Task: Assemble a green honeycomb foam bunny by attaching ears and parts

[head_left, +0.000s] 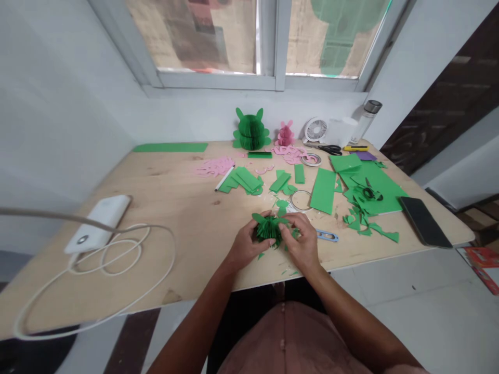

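A small green folded-paper figure (268,229) with fan-like pleats and ear-like tabs is held near the table's front edge. My left hand (248,243) wraps round its left side, thumb at its lower front. The fingers of my right hand (300,240) pinch its upper right part. Beyond my hands lie a roll of tape (301,200), green paper rectangles (323,191) and small green scraps. To the right of my right hand is a light blue cutter (327,236).
At the back stand a green paper figure (251,132), a pink one (285,134), a white fan (315,130) and a bottle (365,122). A phone (424,222) lies right; a white power bank (97,224) with a looped cable lies left.
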`<state>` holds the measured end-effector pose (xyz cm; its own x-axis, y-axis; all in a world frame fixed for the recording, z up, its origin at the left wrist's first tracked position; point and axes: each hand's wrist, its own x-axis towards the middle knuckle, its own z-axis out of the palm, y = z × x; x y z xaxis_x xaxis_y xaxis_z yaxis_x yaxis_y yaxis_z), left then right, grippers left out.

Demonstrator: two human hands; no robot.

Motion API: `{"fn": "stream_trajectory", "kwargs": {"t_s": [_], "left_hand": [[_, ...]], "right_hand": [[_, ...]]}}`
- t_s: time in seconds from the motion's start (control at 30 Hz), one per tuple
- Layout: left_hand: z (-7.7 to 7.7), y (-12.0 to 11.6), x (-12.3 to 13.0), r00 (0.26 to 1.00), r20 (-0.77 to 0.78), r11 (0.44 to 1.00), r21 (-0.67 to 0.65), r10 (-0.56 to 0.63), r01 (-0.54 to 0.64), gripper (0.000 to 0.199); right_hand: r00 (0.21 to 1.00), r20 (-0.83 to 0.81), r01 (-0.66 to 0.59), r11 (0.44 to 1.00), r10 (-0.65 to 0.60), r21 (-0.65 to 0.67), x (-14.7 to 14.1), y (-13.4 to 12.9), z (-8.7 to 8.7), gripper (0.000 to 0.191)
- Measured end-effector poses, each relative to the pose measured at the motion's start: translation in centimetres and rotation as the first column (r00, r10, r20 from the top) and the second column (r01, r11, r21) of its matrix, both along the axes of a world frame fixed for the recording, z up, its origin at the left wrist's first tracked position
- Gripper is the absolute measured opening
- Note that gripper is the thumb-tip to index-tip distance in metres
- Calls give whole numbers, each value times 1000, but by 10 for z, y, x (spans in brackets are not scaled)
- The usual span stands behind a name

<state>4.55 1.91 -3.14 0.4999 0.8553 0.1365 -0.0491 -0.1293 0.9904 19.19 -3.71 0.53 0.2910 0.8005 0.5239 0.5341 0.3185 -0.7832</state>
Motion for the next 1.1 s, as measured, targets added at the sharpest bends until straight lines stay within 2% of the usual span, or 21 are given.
{"fn": "stream_trajectory", "kwargs": {"t_s": [0.33, 0.63, 0.93, 1.1], "left_hand": [[1, 0, 0, 1000, -8, 1000, -10, -1, 1, 68], [4, -3, 0, 1000, 1, 998, -57, 9, -9, 69], [6, -2, 1, 1000, 1, 999, -37, 2, -1, 70], [4, -1, 2, 999, 7, 998, -48, 32, -32, 72]], "right_hand": [[999, 33, -3, 1000, 2, 16, -1, 1, 3, 6], [995, 94, 35, 999, -31, -34, -4, 2, 1, 8], [992, 122, 24, 999, -20, -32, -4, 4, 2, 6], [1000, 0, 21, 995, -21, -95, -2, 0, -7, 23]]}}
